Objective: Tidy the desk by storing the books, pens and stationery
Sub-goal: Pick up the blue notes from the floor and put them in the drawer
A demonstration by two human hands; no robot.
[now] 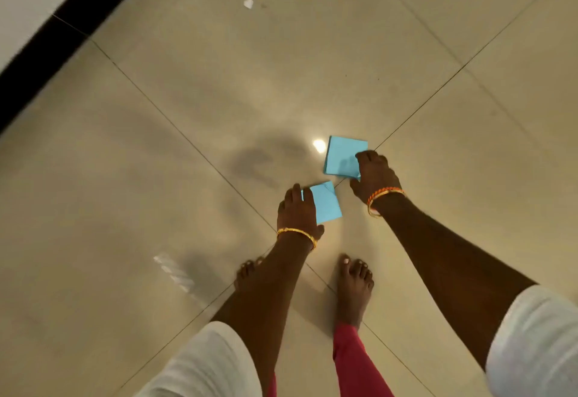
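Note:
I look straight down at a glossy tiled floor point(187, 115). My left hand point(297, 209) is shut on a light blue square of paper point(327, 202), held above the floor. A second light blue paper point(342, 154) lies flat on the floor, just beyond and to the right. My right hand point(373, 174) reaches down with its fingertips on that paper's near right corner; whether it grips the sheet or only touches it I cannot tell. No desk, books or pens show.
A small white scrap point(248, 3) lies on the tiles far ahead. A black skirting strip point(62, 33) and white wall run along the upper left. My bare feet point(355, 284) stand just below my hands.

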